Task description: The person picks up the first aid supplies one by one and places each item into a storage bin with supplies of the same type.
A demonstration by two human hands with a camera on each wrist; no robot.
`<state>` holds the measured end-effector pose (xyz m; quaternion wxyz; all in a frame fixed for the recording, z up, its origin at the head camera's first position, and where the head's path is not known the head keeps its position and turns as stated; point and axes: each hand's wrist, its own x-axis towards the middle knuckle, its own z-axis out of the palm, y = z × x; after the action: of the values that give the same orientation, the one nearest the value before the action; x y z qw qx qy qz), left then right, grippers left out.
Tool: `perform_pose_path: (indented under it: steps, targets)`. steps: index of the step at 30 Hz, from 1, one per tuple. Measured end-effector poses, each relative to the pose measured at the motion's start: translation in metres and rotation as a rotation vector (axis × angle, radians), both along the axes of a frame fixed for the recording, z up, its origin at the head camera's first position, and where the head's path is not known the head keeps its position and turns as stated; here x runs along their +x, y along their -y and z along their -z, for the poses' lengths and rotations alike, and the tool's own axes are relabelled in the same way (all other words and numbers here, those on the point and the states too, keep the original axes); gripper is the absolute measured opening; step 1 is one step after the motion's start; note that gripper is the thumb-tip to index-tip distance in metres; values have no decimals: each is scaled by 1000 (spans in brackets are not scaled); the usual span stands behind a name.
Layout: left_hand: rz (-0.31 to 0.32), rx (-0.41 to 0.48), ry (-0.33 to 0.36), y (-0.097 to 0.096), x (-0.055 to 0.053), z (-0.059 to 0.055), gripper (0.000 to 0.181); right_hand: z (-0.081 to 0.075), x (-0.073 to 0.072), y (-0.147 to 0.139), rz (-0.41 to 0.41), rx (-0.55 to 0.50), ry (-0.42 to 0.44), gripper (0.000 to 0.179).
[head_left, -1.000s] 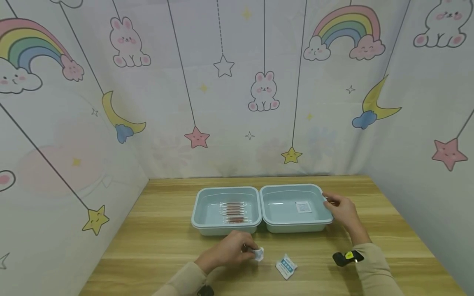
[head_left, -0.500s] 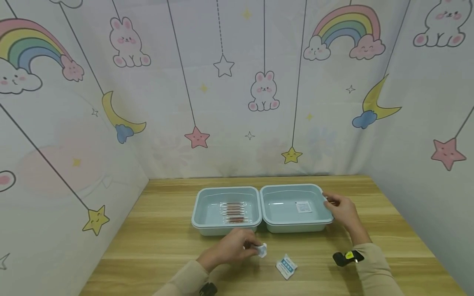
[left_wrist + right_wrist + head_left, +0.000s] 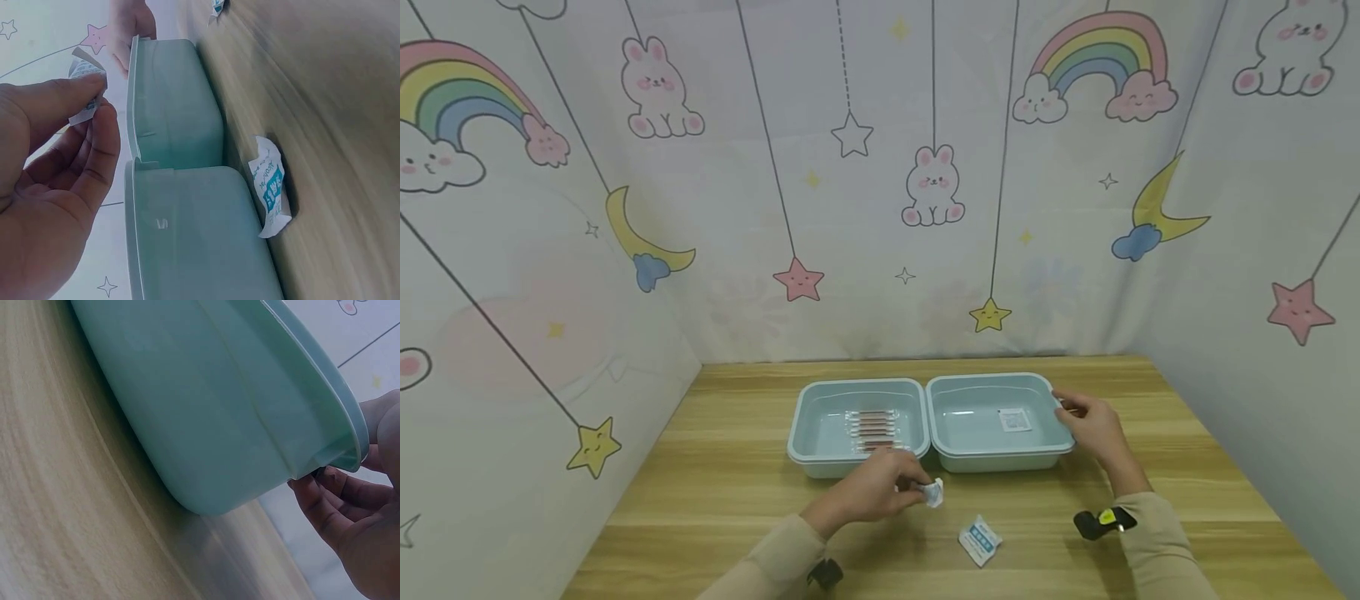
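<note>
My left hand (image 3: 880, 487) pinches a small white sachet (image 3: 933, 492) with blue-green print between thumb and fingers, above the table in front of the trays. A second such sachet (image 3: 981, 540) lies on the wood to its right. In the left wrist view another sachet (image 3: 270, 187) lies beside the left tray's wall; the left hand hides it in the head view. My right hand (image 3: 1093, 429) grips the rim of the right light-blue plastic tray (image 3: 1000, 460) at its right end, fingers under the lip (image 3: 340, 459). A flat white packet (image 3: 1015, 420) is in that tray.
The left light-blue tray (image 3: 820, 458) stands close beside the right one, holding several clear-wrapped brown sticks (image 3: 872, 427) in a row. The wooden table (image 3: 715, 467) is bounded by a printed cloth wall (image 3: 850, 325) behind and at both sides.
My left hand has moved slightly up and forward with the sachet, now overlapping the front of the left tray in the head view. The right hand stays on the tray rim.
</note>
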<state>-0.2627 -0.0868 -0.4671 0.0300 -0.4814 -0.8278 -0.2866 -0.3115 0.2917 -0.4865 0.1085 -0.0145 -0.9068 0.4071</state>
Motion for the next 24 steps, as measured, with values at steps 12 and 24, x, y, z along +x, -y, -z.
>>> perform_pose_path:
  steps: [12, 24]
  targets:
    - [-37, -2, 5, -1, -2, -5, 14, 1, 0, 0, -3, -5, -9, 38]
    - [-94, 5, 50, -2, -6, -12, 13, 3, -2, -1, -2, 8, -12, 38]
